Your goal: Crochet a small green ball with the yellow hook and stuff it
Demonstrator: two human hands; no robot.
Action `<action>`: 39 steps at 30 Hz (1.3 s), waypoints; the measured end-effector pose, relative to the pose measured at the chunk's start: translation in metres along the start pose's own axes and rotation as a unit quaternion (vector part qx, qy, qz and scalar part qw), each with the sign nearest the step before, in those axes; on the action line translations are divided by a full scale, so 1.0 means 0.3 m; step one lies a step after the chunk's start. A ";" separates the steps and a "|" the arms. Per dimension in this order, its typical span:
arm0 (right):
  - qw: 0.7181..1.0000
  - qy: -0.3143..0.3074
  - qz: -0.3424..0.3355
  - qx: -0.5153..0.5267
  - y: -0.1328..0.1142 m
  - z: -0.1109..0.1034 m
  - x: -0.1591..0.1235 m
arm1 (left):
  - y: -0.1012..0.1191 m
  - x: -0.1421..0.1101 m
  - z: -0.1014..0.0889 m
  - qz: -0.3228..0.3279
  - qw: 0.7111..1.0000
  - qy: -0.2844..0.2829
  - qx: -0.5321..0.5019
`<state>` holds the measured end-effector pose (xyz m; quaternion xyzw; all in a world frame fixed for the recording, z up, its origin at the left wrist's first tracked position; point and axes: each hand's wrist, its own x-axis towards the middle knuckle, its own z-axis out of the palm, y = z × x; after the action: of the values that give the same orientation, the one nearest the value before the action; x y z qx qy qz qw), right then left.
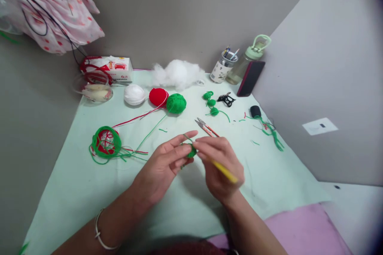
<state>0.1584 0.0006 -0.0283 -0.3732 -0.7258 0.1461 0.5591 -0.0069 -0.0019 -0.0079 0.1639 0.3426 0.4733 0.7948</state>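
Note:
My left hand (167, 163) pinches a small green crocheted piece (191, 152) between thumb and fingers, with green yarn looped over the index finger. My right hand (220, 163) is closed on a yellow crochet hook (225, 172), its tip at the green piece. Both hands hover over the pale green table cover (74, 183). The working strand runs back to a green yarn ball (176, 103).
Small snips (206, 127) lie just beyond my hands. A red ball (158, 96), a white ball (134, 94), stuffing (176, 72), three small green crocheted pieces (211, 102), a tangled green-and-red bundle (106, 142), a black spool (255, 111), a pen cup (223, 67) and a bottle (248, 57) surround them.

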 end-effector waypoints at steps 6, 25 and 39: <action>0.948 0.011 0.191 0.254 0.004 0.015 0.042 | 0.016 -0.002 -0.002 0.078 0.995 0.008 0.057; 0.958 0.020 0.189 0.216 -0.028 0.003 0.034 | 0.013 -0.019 -0.016 0.147 0.966 0.063 0.205; 0.997 -0.045 -0.055 -0.041 -0.016 -0.009 -0.005 | -0.027 -0.024 -0.006 0.193 0.948 0.095 0.235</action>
<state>0.1592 -0.0044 -0.0255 -0.3484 -0.7751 0.1023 0.5171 -0.0052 -0.0124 -0.0111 0.3633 0.4797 0.5370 0.5912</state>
